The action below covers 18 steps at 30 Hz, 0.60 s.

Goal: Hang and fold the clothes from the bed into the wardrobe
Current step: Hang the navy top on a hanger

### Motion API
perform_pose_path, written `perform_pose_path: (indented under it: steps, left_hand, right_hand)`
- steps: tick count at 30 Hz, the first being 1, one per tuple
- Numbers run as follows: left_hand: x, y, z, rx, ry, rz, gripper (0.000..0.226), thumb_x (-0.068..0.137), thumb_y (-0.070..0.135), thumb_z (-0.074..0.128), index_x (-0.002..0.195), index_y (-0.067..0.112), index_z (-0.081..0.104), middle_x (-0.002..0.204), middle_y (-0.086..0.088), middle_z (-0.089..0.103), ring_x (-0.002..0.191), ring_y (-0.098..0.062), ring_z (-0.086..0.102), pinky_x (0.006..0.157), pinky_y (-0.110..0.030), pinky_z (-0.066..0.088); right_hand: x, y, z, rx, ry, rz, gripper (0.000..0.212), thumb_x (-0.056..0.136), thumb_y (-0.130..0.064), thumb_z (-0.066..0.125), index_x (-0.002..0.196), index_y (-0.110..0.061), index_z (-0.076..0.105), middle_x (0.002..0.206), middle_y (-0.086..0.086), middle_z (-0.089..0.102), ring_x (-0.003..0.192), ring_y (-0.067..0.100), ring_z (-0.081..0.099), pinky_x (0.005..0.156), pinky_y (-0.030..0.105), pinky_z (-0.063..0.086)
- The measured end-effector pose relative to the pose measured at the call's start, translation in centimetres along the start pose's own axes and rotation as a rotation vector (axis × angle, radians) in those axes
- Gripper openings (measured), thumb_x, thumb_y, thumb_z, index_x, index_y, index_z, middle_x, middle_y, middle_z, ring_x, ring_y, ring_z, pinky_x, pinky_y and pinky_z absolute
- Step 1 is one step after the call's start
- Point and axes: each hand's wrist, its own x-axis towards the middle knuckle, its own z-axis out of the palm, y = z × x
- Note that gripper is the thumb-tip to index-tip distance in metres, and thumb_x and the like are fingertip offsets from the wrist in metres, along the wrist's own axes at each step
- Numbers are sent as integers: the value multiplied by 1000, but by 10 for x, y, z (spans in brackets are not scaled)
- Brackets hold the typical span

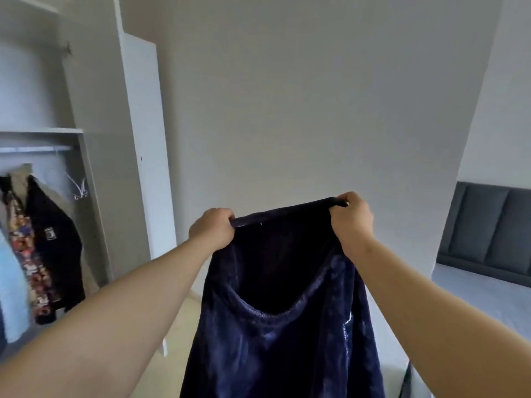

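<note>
Both hands up: left hand and right hand each clench a top corner of the navy fleece garment, hanging stretched mid-air before the wall. Step: shake-out (pre-fold, probably). Next: halve it evenly, then carry to the wardrobe.

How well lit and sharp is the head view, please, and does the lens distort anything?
Head view: soft, even light, no glare; the navy fleece garment loses detail in its dark upper folds; wide-angle distortion tilts the wardrobe door and bows straight edges near the frame's sides; the hanging clothes at the left edge look slightly soft.
</note>
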Motion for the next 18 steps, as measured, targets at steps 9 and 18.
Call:
perform_pose_path:
  steps: [9, 18]
  left_hand:
    - [37, -178, -85, 34, -85, -501, 18, 82, 9, 49, 97, 6, 57, 92, -12, 60, 76, -27, 63, 61, -32, 56]
    - [42, -265, -127, -1053, 240, -906, 14, 95, 5, 40, 90, 2, 53, 85, -14, 56, 76, -29, 56, 71, -44, 48]
  right_hand:
    - [13, -38, 168, 98, -145, 58, 31, 84, -3, 35, 92, -24, 55, 75, -1, 53, 60, 16, 49, 47, 21, 36]
    - [-7, -73, 328, 116, -388, 36, 22, 88, -5, 35, 97, -17, 51, 74, 0, 51, 62, 16, 48, 50, 24, 35]
